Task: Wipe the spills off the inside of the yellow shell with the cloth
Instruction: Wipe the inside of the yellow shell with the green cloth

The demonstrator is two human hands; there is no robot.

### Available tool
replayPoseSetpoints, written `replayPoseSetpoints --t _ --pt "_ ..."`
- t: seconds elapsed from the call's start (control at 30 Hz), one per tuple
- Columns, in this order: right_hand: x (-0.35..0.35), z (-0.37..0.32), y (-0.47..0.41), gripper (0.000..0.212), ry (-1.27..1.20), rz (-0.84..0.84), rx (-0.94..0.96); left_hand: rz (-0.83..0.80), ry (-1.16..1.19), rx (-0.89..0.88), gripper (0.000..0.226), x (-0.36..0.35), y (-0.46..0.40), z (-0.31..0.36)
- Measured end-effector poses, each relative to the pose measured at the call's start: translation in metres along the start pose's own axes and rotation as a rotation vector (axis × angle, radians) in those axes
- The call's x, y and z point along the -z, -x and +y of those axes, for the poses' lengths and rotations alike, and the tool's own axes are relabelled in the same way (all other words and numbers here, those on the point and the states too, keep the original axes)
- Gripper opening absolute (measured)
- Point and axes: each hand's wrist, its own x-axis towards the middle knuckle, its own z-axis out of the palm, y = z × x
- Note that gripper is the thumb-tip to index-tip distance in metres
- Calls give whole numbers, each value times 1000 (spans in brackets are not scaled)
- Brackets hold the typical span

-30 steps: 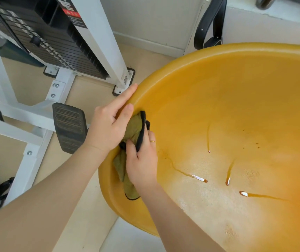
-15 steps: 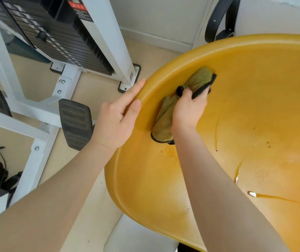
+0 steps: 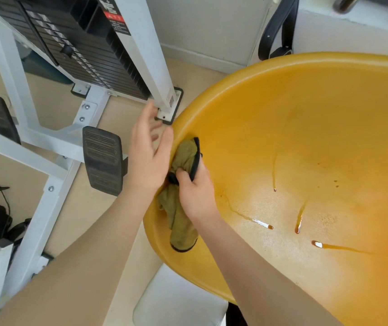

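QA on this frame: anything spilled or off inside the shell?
Yes. Brown liquid streaks run across the inside of the yellow shell, unwiped, with small brown specks farther right. The cloth, gripped by the right hand, sits at the left rim, apart from them.

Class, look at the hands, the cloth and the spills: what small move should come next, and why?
Probably sweep the right hand, which grips the cloth near the yellow shell's left rim, rightward to the nearest brown streak. Several streaks are unwiped, and the cloth lies left of all of them.
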Motion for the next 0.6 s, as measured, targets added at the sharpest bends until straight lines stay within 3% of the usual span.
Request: replayPoseSetpoints --t 0.2,0.37,0.5,0.6 --pt "28 -13 -60 61 -15 278 -42 -16 13 183 53 3 68 -42" --pt "76 -19 -107 67 -97 535 -94 -3 4 86 52 0 68 -51" --pt "77 -26 -108 64 -201 546 -114 -25 63 104 46 2 60 -53" --pt "43 -29 -85 58 -171 454 -74 -51 120 141 38 3 58 -56"
